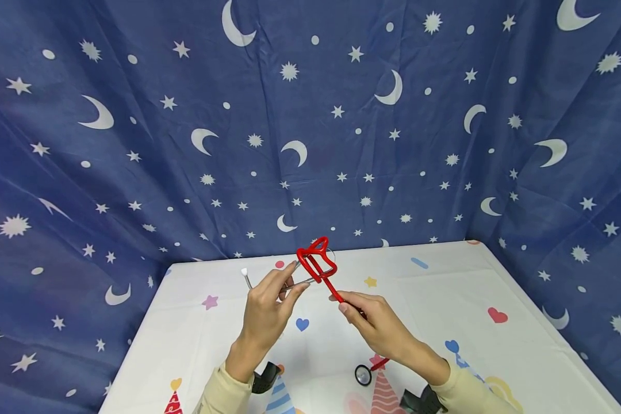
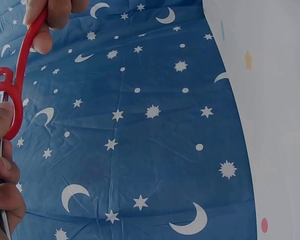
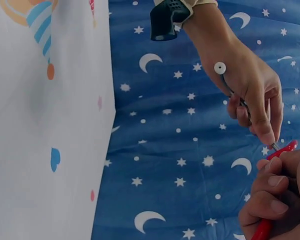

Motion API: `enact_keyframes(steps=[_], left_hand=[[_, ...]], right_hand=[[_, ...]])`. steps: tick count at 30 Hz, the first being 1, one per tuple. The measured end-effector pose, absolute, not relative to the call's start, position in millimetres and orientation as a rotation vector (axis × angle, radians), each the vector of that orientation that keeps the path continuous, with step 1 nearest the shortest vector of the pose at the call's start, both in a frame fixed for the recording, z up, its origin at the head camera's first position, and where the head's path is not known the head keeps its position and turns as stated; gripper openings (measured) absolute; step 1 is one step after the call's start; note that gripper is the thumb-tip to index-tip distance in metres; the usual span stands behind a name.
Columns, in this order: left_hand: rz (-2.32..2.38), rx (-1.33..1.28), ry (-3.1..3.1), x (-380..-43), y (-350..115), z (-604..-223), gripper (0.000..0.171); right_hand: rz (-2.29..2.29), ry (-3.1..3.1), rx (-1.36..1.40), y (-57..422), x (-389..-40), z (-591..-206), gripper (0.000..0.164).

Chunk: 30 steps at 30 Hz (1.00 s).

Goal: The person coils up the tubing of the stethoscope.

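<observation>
A stethoscope with red tubing (image 1: 333, 289) is held up above the table between both hands. My left hand (image 1: 269, 307) pinches its metal ear tubes (image 1: 296, 284), and a white ear tip (image 1: 245, 271) sticks out past the knuckles. Just beyond the left fingertips, the tubing is bent into loops around the metal end. My right hand (image 1: 378, 322) grips the tubing lower down and to the right. Below that hand hangs the round chest piece (image 1: 363, 375) on a short visible stretch of tube. In the left wrist view, the right fingers (image 2: 59, 15) pinch the red tube from above.
A white cloth printed with hearts, stars and party hats covers the table (image 1: 445, 287). Behind it and at both sides hangs a blue curtain (image 1: 310, 103) with moons and stars. Each wrist carries a dark camera, the left one (image 1: 265, 378) close to the sleeve.
</observation>
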<state>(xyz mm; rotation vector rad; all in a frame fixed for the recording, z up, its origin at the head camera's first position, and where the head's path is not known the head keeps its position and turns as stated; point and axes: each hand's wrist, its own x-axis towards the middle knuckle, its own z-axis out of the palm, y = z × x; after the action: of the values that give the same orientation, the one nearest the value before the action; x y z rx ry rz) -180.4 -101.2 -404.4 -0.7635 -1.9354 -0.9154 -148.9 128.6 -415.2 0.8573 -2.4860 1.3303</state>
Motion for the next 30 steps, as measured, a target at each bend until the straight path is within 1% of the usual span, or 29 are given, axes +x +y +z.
enact_keyframes(steps=[6, 13, 18, 26, 30], left_hand=[[-0.896, -0.74, -1.958, -181, -103, -407, 0.041], [-0.863, -0.696, -1.982, -185, -106, -410, 0.043], [-0.88, -0.634, -1.984, -187, -109, -410, 0.042], [-0.843, -0.609, -2.006, -187, -110, -408, 0.043], [-0.816, -0.616, -2.032, -186, -110, -407, 0.042]], right_hand=[[1.315, -2.473, 0.914, 126, -141, -417, 0.024], [1.32, -2.511, 0.916, 126, -131, -413, 0.027], [1.262, -2.479, 0.948, 128, -126, -410, 0.022], [1.112, -2.324, 0.995, 132, -124, -404, 0.012], [1.028, -2.241, 1.036, 136, -128, -400, 0.011]])
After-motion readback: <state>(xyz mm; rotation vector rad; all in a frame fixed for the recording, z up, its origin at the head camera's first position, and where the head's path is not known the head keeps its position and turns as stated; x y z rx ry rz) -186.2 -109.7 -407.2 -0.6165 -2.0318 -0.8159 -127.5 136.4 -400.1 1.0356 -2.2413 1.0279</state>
